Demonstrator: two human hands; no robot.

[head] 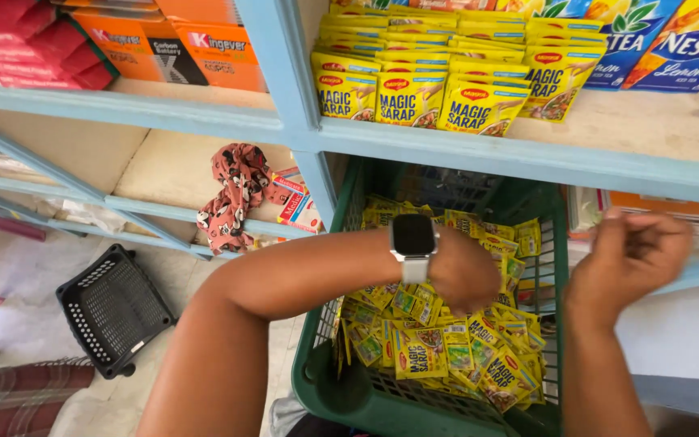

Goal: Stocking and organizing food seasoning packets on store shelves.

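A green plastic basket (324, 368) sits below the shelf, full of several small yellow seasoning sachets (438, 344). My left hand (464, 271), with a white-strapped watch on the wrist, reaches down into the sachets; its fingers are buried among them and hidden. My right hand (631, 252) hovers to the right above the basket's edge, fingers curled in, and nothing shows in it. On the light blue shelf (479, 154) above stand rows of the same yellow sachets (414, 93).
An empty black basket (111, 307) lies on the floor at left. A patterned red cloth (232, 194) hangs off the lower shelf beside small red-and-white packs (293, 202). Orange boxes (171, 44) and blue drink packets (657, 36) fill the upper shelves.
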